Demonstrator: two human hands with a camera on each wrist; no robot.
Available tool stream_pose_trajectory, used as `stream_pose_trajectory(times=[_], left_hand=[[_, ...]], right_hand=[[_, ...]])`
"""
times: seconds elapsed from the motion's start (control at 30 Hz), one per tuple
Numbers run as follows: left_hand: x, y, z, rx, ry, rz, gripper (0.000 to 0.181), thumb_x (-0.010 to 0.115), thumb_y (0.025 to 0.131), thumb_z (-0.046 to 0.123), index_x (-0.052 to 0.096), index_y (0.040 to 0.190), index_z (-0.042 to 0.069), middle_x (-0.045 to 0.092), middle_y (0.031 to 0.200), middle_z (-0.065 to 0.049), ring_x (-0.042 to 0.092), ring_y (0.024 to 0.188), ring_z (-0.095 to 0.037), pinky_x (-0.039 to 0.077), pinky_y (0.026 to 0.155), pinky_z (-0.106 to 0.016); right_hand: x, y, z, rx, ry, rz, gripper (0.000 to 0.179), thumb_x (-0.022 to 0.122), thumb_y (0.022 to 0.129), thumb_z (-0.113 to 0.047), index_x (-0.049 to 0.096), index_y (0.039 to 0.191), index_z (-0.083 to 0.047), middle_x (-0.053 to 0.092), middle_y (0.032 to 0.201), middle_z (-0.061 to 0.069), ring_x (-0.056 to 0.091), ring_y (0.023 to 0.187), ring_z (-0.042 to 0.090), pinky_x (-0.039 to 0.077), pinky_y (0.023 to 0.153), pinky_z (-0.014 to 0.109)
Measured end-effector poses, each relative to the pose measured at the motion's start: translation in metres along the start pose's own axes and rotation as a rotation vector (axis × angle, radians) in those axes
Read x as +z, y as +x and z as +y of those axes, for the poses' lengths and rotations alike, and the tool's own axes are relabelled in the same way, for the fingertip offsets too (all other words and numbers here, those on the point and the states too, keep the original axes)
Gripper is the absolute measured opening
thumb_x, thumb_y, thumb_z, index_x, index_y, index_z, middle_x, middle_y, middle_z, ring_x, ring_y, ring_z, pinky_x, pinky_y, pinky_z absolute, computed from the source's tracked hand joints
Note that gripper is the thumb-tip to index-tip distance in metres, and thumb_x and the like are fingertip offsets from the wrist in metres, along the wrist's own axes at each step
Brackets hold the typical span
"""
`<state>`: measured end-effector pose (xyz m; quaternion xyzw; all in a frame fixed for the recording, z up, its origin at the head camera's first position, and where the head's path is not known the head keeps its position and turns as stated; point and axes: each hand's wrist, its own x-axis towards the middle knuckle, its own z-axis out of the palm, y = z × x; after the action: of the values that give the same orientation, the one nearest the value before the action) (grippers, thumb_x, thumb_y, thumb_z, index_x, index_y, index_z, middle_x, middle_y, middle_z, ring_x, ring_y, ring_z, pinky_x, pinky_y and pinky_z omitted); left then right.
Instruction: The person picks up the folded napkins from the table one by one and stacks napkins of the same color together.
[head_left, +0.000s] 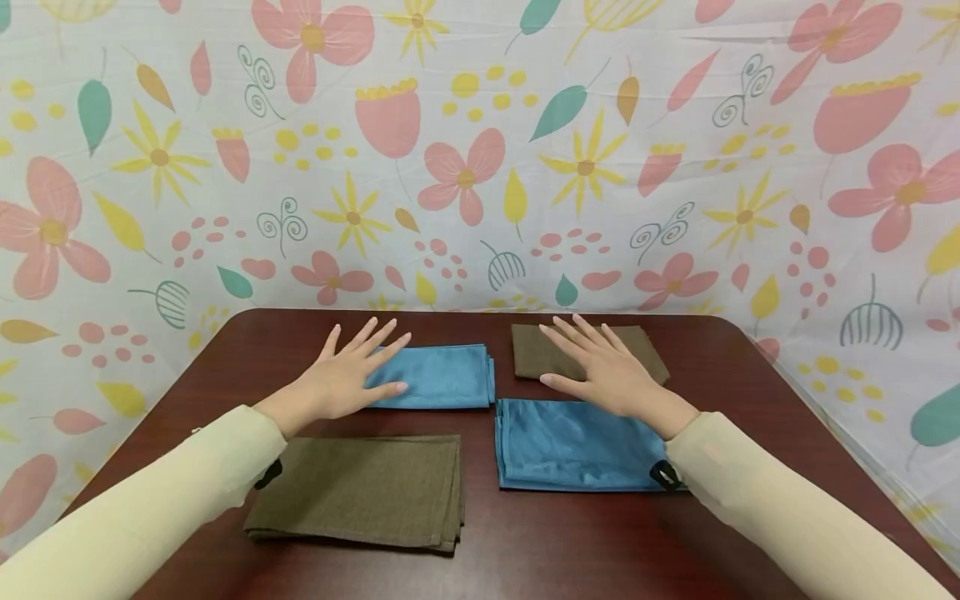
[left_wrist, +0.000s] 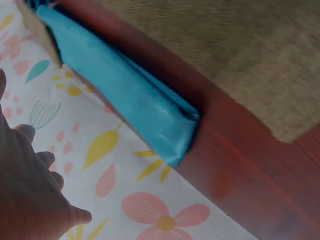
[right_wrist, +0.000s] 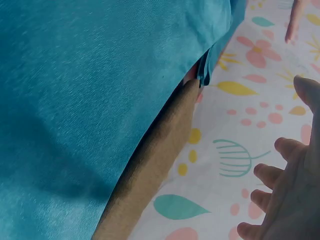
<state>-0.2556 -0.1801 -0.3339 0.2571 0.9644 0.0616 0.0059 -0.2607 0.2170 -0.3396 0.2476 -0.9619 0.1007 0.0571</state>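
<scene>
My left hand (head_left: 341, 379) is held out with fingers spread, overlapping the far-left folded blue cloth (head_left: 442, 375) in the head view. A folded brown cloth (head_left: 367, 492) lies nearer, beside my left sleeve. My right hand (head_left: 607, 371), also spread, overlaps the far-right folded brown cloth (head_left: 532, 354). Below that wrist lies a second folded blue cloth (head_left: 570, 446), partly covered by the forearm. Both wrist views show the fingers raised over the cloths: the left hand (left_wrist: 30, 185) and the right hand (right_wrist: 290, 185) hold nothing.
The four-cornered dark red-brown table (head_left: 510, 542) carries the cloths in two rows. Behind it hangs a white curtain (head_left: 465, 92) printed with flowers and leaves, close to the table's far edge. Pale sleeves cover both forearms, with a black strap at each wrist.
</scene>
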Motion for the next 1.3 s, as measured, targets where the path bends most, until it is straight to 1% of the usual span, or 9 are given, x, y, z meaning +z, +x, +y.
stream_pose_trajectory(times=[0.17, 0.33, 0.5, 0.6, 0.73, 0.87, 0.97, 1.1, 1.3], left_hand=[[0.002, -0.001, -0.006, -0.015, -0.023, 0.009, 0.080, 0.045, 0.093, 0.065, 0.008, 0.156, 0.033, -0.002, 0.164, 0.003, -0.004, 0.151, -0.027, -0.008, 0.114, -0.066], [0.002, 0.000, -0.011, -0.049, -0.086, 0.045, 0.087, 0.057, 0.091, 0.058, 0.008, 0.157, 0.028, -0.001, 0.165, -0.002, -0.001, 0.151, -0.032, 0.001, 0.112, -0.071], [0.002, 0.003, -0.018, -0.065, -0.133, 0.061, 0.088, 0.061, 0.092, 0.049, 0.008, 0.158, 0.021, 0.002, 0.164, -0.006, 0.002, 0.151, -0.032, 0.005, 0.114, -0.068], [0.003, 0.004, -0.021, -0.049, -0.169, 0.065, 0.090, 0.063, 0.092, 0.045, 0.009, 0.157, 0.016, 0.004, 0.164, -0.009, 0.002, 0.150, -0.034, 0.007, 0.116, -0.065], [0.005, 0.005, -0.024, -0.044, -0.253, 0.060, 0.093, 0.066, 0.091, 0.043, 0.009, 0.157, 0.011, 0.004, 0.164, -0.013, -0.002, 0.150, -0.036, 0.014, 0.117, -0.062], [0.007, 0.007, -0.029, -0.095, -0.321, 0.053, 0.095, 0.066, 0.090, 0.043, 0.006, 0.157, 0.012, 0.004, 0.164, -0.013, -0.003, 0.150, -0.034, 0.021, 0.115, -0.061], [0.009, 0.008, -0.033, -0.138, -0.339, 0.045, 0.095, 0.066, 0.091, 0.044, 0.005, 0.157, 0.012, 0.005, 0.163, -0.015, 0.002, 0.150, -0.035, 0.022, 0.114, -0.061], [0.011, 0.007, -0.035, -0.162, -0.364, 0.038, 0.095, 0.065, 0.091, 0.046, 0.006, 0.157, 0.009, 0.008, 0.162, -0.020, 0.009, 0.148, -0.040, 0.023, 0.113, -0.063], [0.014, 0.004, -0.039, -0.176, -0.399, 0.040, 0.093, 0.063, 0.092, 0.045, 0.010, 0.156, 0.004, 0.014, 0.159, -0.023, 0.018, 0.145, -0.044, 0.026, 0.112, -0.063]], right_hand=[[0.000, 0.007, -0.005, -0.009, 0.017, 0.016, 0.080, 0.051, 0.092, -0.063, 0.020, 0.156, -0.027, 0.019, 0.162, 0.003, 0.012, 0.150, 0.030, 0.008, 0.119, 0.058], [0.000, 0.015, -0.008, -0.019, 0.080, 0.009, 0.080, 0.056, 0.093, -0.056, 0.020, 0.156, -0.023, 0.022, 0.161, 0.006, 0.016, 0.149, 0.032, 0.018, 0.117, 0.059], [0.001, 0.022, -0.012, 0.010, 0.188, -0.015, 0.080, 0.060, 0.092, -0.050, 0.020, 0.156, -0.023, 0.026, 0.159, 0.009, 0.022, 0.147, 0.032, 0.024, 0.114, 0.062], [0.002, 0.025, -0.014, 0.027, 0.249, -0.029, 0.081, 0.061, 0.092, -0.049, 0.020, 0.156, -0.021, 0.030, 0.157, 0.012, 0.027, 0.144, 0.034, 0.028, 0.112, 0.062], [0.003, 0.031, -0.018, 0.043, 0.322, -0.040, 0.083, 0.062, 0.092, -0.048, 0.020, 0.156, -0.018, 0.040, 0.151, 0.016, 0.035, 0.140, 0.036, 0.032, 0.110, 0.061], [0.005, 0.037, -0.022, 0.063, 0.377, -0.058, 0.084, 0.062, 0.091, -0.050, 0.020, 0.156, -0.017, 0.043, 0.149, 0.018, 0.040, 0.138, 0.034, 0.035, 0.109, 0.059], [0.009, 0.043, -0.023, 0.079, 0.408, -0.079, 0.085, 0.062, 0.091, -0.049, 0.020, 0.156, -0.014, 0.042, 0.149, 0.019, 0.040, 0.138, 0.035, 0.036, 0.109, 0.058], [0.013, 0.050, -0.026, 0.110, 0.473, -0.109, 0.083, 0.063, 0.092, -0.046, 0.021, 0.155, -0.011, 0.042, 0.148, 0.019, 0.042, 0.136, 0.035, 0.039, 0.107, 0.055], [0.019, 0.061, -0.035, 0.204, 0.665, -0.162, 0.079, 0.063, 0.093, -0.041, 0.025, 0.153, -0.007, 0.048, 0.142, 0.020, 0.049, 0.130, 0.034, 0.042, 0.106, 0.051]])
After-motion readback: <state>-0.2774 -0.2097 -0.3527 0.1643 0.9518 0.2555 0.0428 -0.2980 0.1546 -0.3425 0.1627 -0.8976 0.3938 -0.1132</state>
